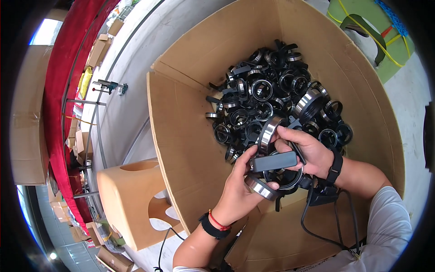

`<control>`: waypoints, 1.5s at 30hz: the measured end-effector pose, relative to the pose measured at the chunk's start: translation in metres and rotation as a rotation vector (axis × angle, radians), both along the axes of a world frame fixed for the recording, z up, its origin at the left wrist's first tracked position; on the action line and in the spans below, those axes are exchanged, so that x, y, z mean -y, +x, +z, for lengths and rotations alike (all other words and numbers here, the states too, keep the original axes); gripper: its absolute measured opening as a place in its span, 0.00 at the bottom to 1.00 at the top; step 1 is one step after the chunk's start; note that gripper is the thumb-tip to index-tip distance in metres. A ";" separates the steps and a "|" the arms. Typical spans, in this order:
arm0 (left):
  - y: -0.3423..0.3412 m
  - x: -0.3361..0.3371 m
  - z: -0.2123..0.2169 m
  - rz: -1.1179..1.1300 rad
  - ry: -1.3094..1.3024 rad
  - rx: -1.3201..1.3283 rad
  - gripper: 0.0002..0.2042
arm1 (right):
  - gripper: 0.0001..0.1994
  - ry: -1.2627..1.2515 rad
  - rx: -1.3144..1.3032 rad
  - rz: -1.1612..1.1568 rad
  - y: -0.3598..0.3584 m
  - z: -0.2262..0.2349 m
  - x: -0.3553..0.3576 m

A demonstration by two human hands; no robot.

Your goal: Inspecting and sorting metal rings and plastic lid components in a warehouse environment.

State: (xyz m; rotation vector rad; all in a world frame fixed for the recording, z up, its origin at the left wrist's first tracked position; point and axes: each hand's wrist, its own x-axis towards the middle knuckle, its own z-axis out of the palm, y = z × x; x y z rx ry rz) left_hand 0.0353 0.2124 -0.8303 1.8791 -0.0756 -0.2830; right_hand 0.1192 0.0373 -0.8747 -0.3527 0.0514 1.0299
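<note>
We note a black ring-shaped part with a flat rectangular black bar (274,161) across it, held just above the near end of the cardboard box (181,136). A silver metal band (262,188) curves under the bar; a second silver band (267,133) rises tilted above it.

Our left hand (240,188) is curled shut round the lower band, thumb lying along its rim, fingertips up against the bar's left end. Our right hand (308,152) is closed on the assembly from the far side, thumb and forefinger pinching near the upper band, remaining fingers behind the bar.

The box is large, open-topped, flaps upright; its bottom carries a heap of black rings with silver bands (272,90), piled loosely and touching one another.

Right wrist carries a black strap (335,167) with a small black unit and a cable (312,222) trailing down. Left wrist: black band and red cord (217,224).

Left of the box stands a tan moulded stool (129,199) on the pale floor (131,109); farther left, a red curved sheet (63,90) and small cartons (99,51).
</note>
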 end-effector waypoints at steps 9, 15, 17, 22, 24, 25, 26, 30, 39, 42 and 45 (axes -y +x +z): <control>-0.003 -0.007 -0.007 0.070 0.067 -0.077 0.29 | 0.10 -0.220 0.244 0.016 -0.005 0.018 -0.003; -0.002 -0.005 0.000 0.042 0.171 -0.009 0.28 | 0.08 -0.301 0.301 -0.005 -0.011 0.020 -0.006; -0.002 -0.007 -0.004 0.034 0.124 -0.063 0.26 | 0.08 -0.327 0.313 -0.004 -0.012 0.024 -0.006; -0.002 -0.007 -0.007 0.018 -0.169 -0.227 0.14 | 0.16 -0.294 0.353 0.125 -0.012 0.035 -0.004; -0.002 -0.007 -0.011 0.030 -0.263 -0.230 0.12 | 0.17 -0.305 0.376 0.125 -0.011 0.038 -0.003; -0.001 -0.008 -0.012 0.004 -0.272 -0.248 0.16 | 0.17 -0.317 0.399 0.122 -0.011 0.039 -0.002; 0.000 -0.009 -0.012 -0.021 -0.280 -0.266 0.20 | 0.18 -0.319 0.395 0.127 -0.011 0.040 -0.002; -0.003 -0.013 -0.010 -0.036 -0.250 -0.261 0.20 | 0.19 -0.275 0.380 0.112 -0.014 0.039 -0.004; 0.001 -0.012 -0.002 0.035 -0.177 -0.211 0.22 | 0.21 -0.395 0.518 0.021 -0.005 0.047 0.001; 0.006 -0.017 0.007 0.328 -0.372 -0.194 0.27 | 0.15 -0.503 0.524 -0.119 0.008 0.051 0.008; 0.010 -0.019 0.010 0.408 -0.491 -0.235 0.26 | 0.15 -0.548 0.549 -0.255 0.014 0.054 0.014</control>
